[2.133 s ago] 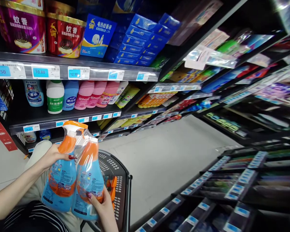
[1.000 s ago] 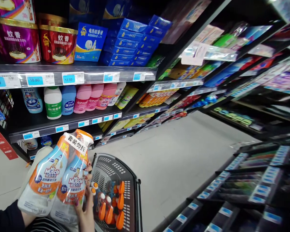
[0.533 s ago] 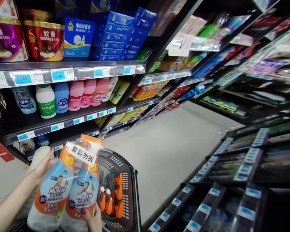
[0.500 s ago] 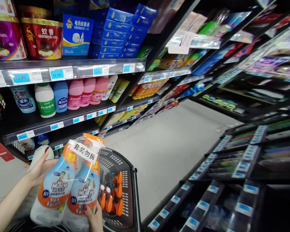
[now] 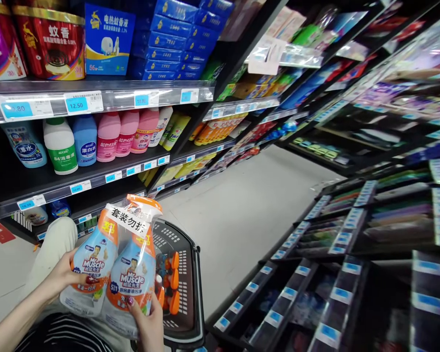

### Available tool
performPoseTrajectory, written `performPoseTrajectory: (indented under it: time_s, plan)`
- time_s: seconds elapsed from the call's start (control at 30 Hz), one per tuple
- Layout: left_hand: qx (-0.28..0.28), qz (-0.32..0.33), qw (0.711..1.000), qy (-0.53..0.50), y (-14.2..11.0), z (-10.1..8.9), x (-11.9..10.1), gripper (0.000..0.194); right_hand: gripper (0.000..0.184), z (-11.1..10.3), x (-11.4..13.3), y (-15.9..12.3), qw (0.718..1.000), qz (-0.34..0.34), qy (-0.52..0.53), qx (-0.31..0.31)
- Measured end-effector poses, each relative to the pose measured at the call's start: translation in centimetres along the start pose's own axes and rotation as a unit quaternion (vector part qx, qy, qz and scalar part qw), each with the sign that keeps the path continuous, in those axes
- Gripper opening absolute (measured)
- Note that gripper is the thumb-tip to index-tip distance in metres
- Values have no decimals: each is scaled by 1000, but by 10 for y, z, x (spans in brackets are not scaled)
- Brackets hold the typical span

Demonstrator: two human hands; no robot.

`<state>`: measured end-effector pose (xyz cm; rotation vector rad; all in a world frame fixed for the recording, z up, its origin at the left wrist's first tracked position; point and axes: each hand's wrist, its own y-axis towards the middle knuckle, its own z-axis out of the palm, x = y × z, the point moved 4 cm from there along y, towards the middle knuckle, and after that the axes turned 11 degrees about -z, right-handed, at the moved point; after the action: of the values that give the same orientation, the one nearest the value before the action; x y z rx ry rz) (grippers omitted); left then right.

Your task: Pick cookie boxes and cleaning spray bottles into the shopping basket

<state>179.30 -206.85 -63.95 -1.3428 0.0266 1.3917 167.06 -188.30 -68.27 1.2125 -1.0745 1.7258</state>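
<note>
Both my hands hold a plastic-wrapped twin pack of spray cleaner bottles (image 5: 113, 264), blue and orange with a white label strip near the top. My left hand (image 5: 64, 276) grips the left bottle's side. My right hand (image 5: 150, 322) supports the right bottle from below, fingers curled on it. The pack is upright, tilted slightly, just left of a dark shopping basket (image 5: 190, 274) that holds several orange-capped bottles (image 5: 168, 286).
Store shelves line the left, with bleach and pink detergent bottles (image 5: 121, 134), red tins (image 5: 51, 44) and blue boxes (image 5: 176, 39). More dark shelving (image 5: 352, 234) runs along the right. A grey floor aisle (image 5: 242, 205) lies between. My knee is at lower left.
The twin pack was turned from its back face to its front label. It now sits a bit lower, with my left hand lower on the bottle. The view shifted slightly right.
</note>
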Motion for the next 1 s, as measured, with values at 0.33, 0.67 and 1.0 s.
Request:
performPoseTrajectory:
  time_s: [0.33, 0.67, 1.0]
  plan:
    - [-1, 1, 1000, 14, -6, -1, 1, 60, 47, -4, -6, -8, 1000, -5, -19, -4]
    - [30, 20, 999, 0, -12, -4, 3, 57, 59, -9, -23, -11, 999, 0, -38, 3]
    - [26, 22, 999, -5, -16, -6, 0, 65, 51, -5, -24, -14, 1000, 0, -16, -4]
